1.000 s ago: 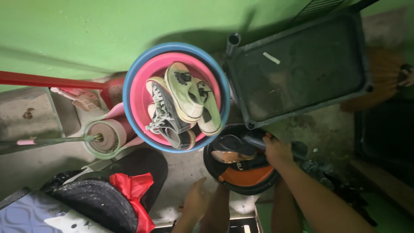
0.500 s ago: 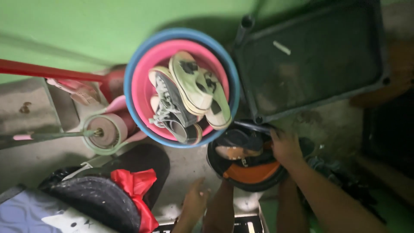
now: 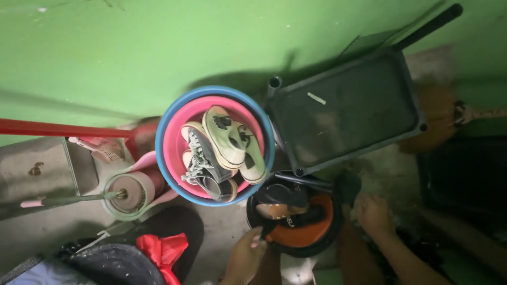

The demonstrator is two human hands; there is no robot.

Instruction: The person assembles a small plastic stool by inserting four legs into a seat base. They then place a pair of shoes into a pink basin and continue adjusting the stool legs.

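Green wall [image 3: 132, 53] fills the upper half of the head view, with rough grey floor [image 3: 227, 232] below it. At centre stands a blue basin [image 3: 163, 158] with a pink basin [image 3: 177, 142] nested inside; several worn shoes [image 3: 222, 153] lie heaped in the pink one, a pale green pair on top of a grey laced one. Right of centre, a dark tray-like stool [image 3: 348, 111] lies tilted against the wall, its edge just beside the blue rim. Below the basins, at lower centre, sits a black bucket [image 3: 296, 216] with an orange interior and dark sandals inside. The left hand [image 3: 245, 256], at the lower centre edge, has its fingers closed on a dark strap at the bucket's left rim. The right hand [image 3: 372, 214], lower right, rests beside the bucket's right rim with fingers curled; whether it grips anything cannot be told through the blur. At the left, a red pole [image 3: 63, 128] runs across, and a pale round roll [image 3: 129, 192] sits below it. A red cloth [image 3: 161, 250] lies at the lower left beside a dark bag [image 3: 116, 266].
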